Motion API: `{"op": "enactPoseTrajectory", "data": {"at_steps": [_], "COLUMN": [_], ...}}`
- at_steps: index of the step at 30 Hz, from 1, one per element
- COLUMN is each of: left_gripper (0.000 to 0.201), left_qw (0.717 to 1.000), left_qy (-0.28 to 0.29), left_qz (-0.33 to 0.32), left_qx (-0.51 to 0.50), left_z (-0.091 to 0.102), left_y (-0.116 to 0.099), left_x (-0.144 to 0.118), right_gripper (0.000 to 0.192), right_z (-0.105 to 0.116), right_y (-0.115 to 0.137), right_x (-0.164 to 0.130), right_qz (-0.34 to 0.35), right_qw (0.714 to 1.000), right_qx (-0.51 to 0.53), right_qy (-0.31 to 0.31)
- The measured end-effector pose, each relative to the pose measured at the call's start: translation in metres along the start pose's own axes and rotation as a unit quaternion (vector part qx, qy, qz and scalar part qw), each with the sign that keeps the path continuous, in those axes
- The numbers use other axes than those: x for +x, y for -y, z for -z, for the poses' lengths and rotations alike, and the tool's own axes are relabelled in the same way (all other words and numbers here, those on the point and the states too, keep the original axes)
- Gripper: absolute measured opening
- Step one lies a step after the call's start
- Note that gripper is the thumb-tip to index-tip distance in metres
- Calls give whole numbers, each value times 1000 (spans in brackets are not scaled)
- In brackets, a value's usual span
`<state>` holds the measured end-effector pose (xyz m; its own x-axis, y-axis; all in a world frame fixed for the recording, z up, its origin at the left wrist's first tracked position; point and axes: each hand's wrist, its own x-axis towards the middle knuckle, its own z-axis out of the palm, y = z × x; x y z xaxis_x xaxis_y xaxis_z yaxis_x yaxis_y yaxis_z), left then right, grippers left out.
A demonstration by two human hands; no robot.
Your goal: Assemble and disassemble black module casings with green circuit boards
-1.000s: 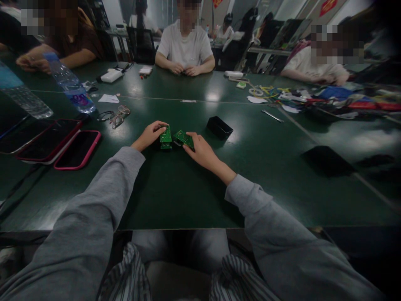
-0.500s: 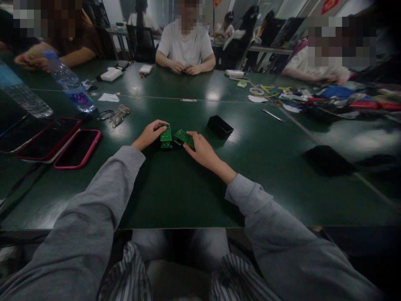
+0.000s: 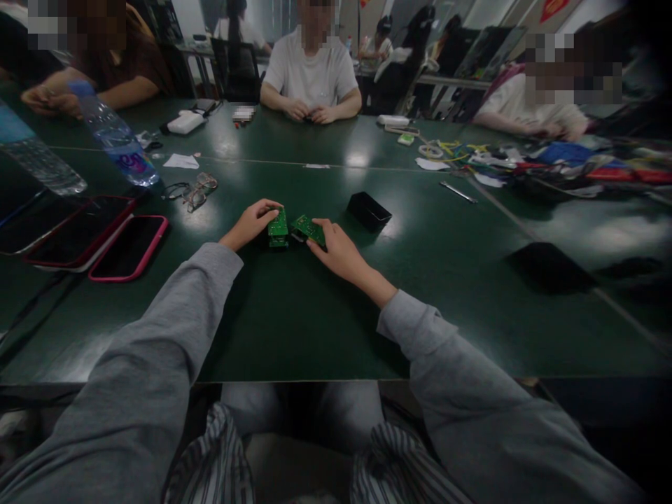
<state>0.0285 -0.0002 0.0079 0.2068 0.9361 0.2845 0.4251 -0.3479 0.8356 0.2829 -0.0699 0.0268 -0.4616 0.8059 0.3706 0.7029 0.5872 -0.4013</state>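
My left hand [image 3: 250, 224] is closed on a stack of green circuit boards [image 3: 278, 225], its thumb and fingers at the top and left side. Just to the right, another green circuit board [image 3: 305, 228] is gripped in my right hand [image 3: 339, 250], with the thumb at its near edge and fingers along the top. This board is tilted, and a small gap parts it from the stack. Behind my right hand lies an open black box [image 3: 369, 212] on the green table [image 3: 315, 315].
At the left are phones [image 3: 129, 248], water bottles [image 3: 118, 140] and eyeglasses [image 3: 199, 190]. A wrench [image 3: 458, 192], a dark flat object [image 3: 550, 269] and a heap of cables [image 3: 567, 164] lie to the right. A person in white [image 3: 312, 73] sits opposite, others at both sides.
Both hands and the circuit boards stay almost where they were. The view has shifted very slightly.
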Motion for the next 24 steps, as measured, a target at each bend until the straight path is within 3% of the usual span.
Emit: {"op": "enactPoseTrajectory", "data": {"at_steps": [24], "left_gripper": [29], "left_qw": [1000], "left_qy": [5], "left_qz": [17], "left_qx": [1], "left_z": [0], "left_y": [-8], "left_x": [-2], "right_gripper": [46], "right_z": [-4], "right_y": [-5], "right_x": [1], "right_qz": [15], "right_qw": [1000], "right_qx": [1], "right_qy": [-13]}}
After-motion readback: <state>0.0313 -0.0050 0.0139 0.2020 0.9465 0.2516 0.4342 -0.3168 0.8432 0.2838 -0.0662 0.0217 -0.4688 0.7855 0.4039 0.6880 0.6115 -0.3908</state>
